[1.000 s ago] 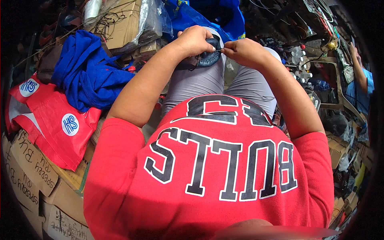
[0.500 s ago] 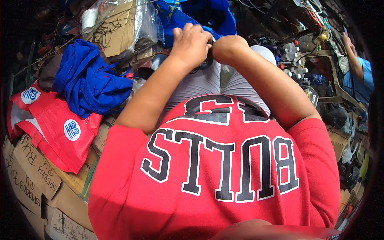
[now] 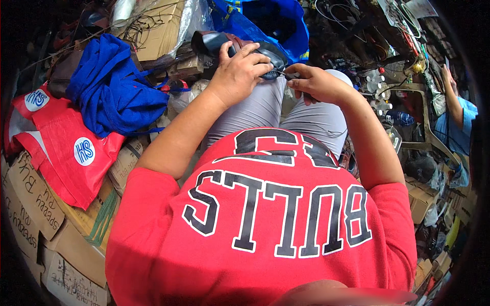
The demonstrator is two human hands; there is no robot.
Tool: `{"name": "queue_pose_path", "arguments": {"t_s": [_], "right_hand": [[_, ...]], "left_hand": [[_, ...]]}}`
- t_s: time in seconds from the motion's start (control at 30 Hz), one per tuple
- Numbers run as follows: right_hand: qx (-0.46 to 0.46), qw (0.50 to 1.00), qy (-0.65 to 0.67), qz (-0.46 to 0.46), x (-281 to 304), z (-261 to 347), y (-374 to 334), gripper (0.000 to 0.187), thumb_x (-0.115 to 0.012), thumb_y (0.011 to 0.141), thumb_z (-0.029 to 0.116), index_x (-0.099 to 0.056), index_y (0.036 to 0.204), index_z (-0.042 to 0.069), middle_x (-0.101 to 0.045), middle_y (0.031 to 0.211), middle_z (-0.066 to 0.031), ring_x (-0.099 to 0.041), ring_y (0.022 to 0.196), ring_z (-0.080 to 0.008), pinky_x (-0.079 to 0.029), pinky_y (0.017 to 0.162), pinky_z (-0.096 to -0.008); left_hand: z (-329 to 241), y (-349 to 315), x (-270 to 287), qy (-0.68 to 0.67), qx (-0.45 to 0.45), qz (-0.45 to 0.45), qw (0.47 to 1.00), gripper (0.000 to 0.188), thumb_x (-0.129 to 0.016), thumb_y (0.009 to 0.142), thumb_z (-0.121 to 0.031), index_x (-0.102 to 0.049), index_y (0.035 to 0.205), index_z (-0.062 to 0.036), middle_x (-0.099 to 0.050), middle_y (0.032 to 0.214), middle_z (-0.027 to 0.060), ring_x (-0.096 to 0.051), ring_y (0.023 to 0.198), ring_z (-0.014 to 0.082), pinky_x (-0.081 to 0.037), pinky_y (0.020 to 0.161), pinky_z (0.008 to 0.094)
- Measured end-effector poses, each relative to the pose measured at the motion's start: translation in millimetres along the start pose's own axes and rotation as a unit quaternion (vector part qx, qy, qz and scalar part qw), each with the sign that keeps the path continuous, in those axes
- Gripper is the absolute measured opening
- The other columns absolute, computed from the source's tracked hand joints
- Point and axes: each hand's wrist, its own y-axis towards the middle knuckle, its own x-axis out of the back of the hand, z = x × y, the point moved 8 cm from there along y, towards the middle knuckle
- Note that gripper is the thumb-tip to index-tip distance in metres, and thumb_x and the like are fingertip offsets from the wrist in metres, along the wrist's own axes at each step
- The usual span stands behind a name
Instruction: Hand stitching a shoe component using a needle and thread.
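Note:
A dark leather shoe with a reddish-brown inside lies over my lap, its opening toward the upper left. My left hand grips it from the near side, fingers spread across the dark leather. Close to the shoe's right end, my right hand pinches a thin, needle-like thing between thumb and forefinger. Its tip meets the shoe's edge; whether it is a needle, an awl or a thread is too small to tell. The other right fingers curl underneath.
A blue bag stands open beyond the shoe. On the left lie a blue cloth bag, a red bag and cardboard boxes. Small bottles and a frame are at right, where another person's arm shows.
My right hand has drawn back to the right from my left hand, its fingers now showing. The shoe has come up into fuller view under my left hand.

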Motion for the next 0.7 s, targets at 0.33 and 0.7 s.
{"name": "queue_pose_path", "arguments": {"t_s": [0.33, 0.7], "right_hand": [[0.28, 0.856, -0.329, -0.284, 8, 22, -29, 0.028, -0.06, 0.087, 0.021, -0.059, 0.111, 0.006, -0.061, 0.078, -0.0069, -0.057, 0.062, -0.0119, -0.047, 0.053, -0.0256], [0.093, 0.972, 0.158, -0.145, 3, -21, -18, 0.03, -0.06, 0.09, 0.019, -0.057, 0.119, 0.009, -0.055, 0.074, 0.0002, -0.045, 0.056, -0.0048, -0.037, 0.048, -0.0202]], "left_hand": [[-1, 10, -2, -0.067, 0.02, -0.056, 0.996, 0.03, -0.076, 0.067, -0.032, -0.071, 0.094, -0.0197, -0.065, 0.104, -0.0043, -0.046, 0.12, 0.0204, -0.017, 0.103, 0.0551], [13, 8, -1, -0.115, 0.058, -0.04, 0.991, 0.027, -0.075, 0.069, -0.03, -0.072, 0.093, -0.0175, -0.066, 0.106, -0.0037, -0.045, 0.121, 0.021, -0.014, 0.104, 0.0551]]}}
